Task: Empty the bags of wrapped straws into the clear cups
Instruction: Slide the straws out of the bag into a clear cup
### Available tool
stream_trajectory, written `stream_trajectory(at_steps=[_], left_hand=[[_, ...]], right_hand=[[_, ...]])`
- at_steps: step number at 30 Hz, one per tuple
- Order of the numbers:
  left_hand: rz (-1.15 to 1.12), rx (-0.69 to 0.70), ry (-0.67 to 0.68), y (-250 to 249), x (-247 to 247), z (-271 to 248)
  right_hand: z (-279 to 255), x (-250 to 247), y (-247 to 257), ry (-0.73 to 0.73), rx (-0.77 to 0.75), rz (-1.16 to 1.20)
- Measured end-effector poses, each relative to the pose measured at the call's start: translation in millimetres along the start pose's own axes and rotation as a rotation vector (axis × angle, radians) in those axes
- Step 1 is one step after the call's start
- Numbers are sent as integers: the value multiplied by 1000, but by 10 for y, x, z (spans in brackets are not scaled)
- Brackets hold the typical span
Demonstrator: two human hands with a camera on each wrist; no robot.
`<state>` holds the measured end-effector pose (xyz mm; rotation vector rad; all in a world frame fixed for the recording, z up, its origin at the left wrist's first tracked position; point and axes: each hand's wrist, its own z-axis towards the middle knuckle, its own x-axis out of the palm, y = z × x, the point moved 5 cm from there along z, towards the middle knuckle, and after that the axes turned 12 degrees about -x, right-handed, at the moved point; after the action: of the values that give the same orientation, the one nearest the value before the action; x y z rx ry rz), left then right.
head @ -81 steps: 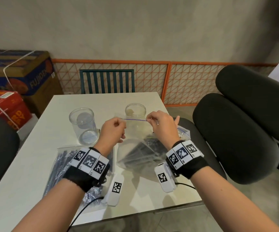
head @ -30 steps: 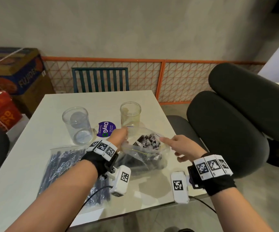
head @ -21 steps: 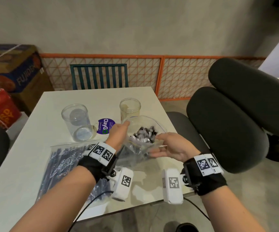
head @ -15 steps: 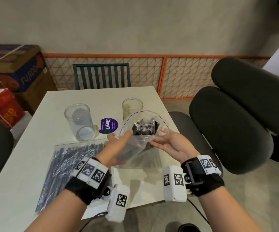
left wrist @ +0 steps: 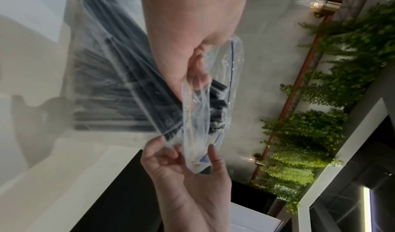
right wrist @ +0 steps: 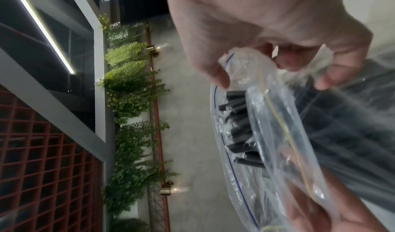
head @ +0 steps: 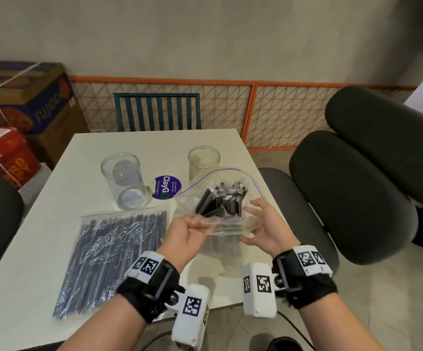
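Since the earlier frame I have raised the open bag (head: 220, 198) off the table (head: 40, 239), mouth tilted up. My left hand (head: 187, 231) and right hand (head: 266, 229) pinch its lower edge; its bottom is hidden behind them. Black wrapped straws (head: 224, 201) poke out. Nearby stand the wide cup (head: 123, 181), narrow cup (head: 203, 162), and sealed bag (head: 114, 259).

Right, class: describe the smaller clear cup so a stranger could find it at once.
On the white square table, look toward its far right corner. The yellowish clear plastic cup stands there, beyond the open bag of black straws, narrower than the other cup.
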<state>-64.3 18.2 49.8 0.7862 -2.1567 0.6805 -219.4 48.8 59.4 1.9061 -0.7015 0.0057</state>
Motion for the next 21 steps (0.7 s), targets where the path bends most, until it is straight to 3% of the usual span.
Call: stream_trajectory(at_steps=[5, 8, 12, 14, 16, 17, 19, 21], left_hand=[[59, 38, 48, 9, -31, 49], [175, 32, 15, 43, -67, 87], [368, -1, -97, 18, -122, 118], [524, 115, -262, -135, -151, 120], [793, 361, -441, -377, -107, 41], [921, 492, -457, -485, -35, -4], [1118, 622, -343, -584, 127, -23], [1255, 578, -208, -559, 230, -1]], right_hand=[[-105, 18, 26, 80, 21, -208], [-4, 14, 14, 27, -72, 36], [70, 54, -120, 9, -16, 388], [69, 75, -177, 29, 12, 385], [64, 67, -176, 81, 20, 356], [37, 84, -153, 143, 23, 339], [-12, 121, -114, 267, 31, 329], [-24, 113, -81, 318, 15, 284]])
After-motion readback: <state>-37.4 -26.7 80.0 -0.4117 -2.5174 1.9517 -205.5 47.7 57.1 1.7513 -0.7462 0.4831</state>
